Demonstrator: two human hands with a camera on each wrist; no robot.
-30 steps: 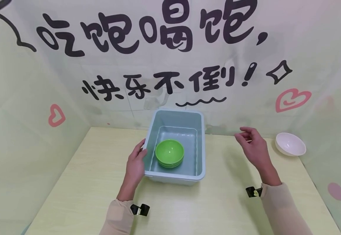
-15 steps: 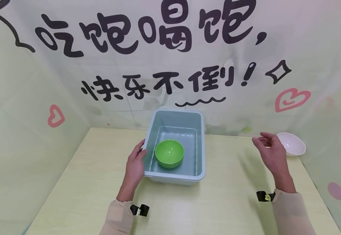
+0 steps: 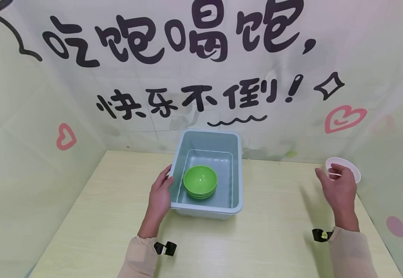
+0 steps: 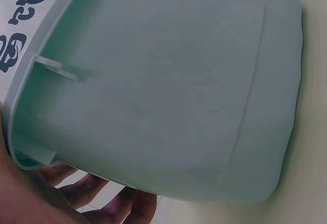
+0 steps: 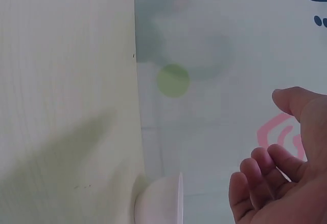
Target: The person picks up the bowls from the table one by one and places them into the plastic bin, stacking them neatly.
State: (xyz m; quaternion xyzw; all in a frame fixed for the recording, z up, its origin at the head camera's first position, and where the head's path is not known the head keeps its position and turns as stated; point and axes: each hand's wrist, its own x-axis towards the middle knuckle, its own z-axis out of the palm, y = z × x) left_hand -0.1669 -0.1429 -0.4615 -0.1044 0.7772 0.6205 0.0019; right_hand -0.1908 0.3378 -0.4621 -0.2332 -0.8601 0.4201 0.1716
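A light blue-grey plastic bin [image 3: 236, 170] stands on the table, with a small stack of green bowls [image 3: 200, 180] inside it, towards its near left. My left hand [image 3: 161, 193] grips the bin's left side at the rim; in the left wrist view, several fingers [image 4: 110, 203] lie against the bin's outer end wall. My right hand [image 3: 340, 191] holds nothing and hovers above the table, its fingers loosely bent and the thumb apart. Just beyond it sits a white bowl [image 3: 338, 161], partly covered by the hand in the head view. The right wrist view shows this bowl [image 5: 159, 203] apart from the fingers.
The pale wooden table [image 3: 274, 239] meets a printed cloth back wall [image 3: 135, 131] with black lettering, close behind the bin and the white bowl. Cloth side walls [image 3: 24, 185] border the table at left and right.
My right hand has moved to the right, from beside the bin's far right area to in front of the white bowl. The left hand, bin and green bowls have stayed put.
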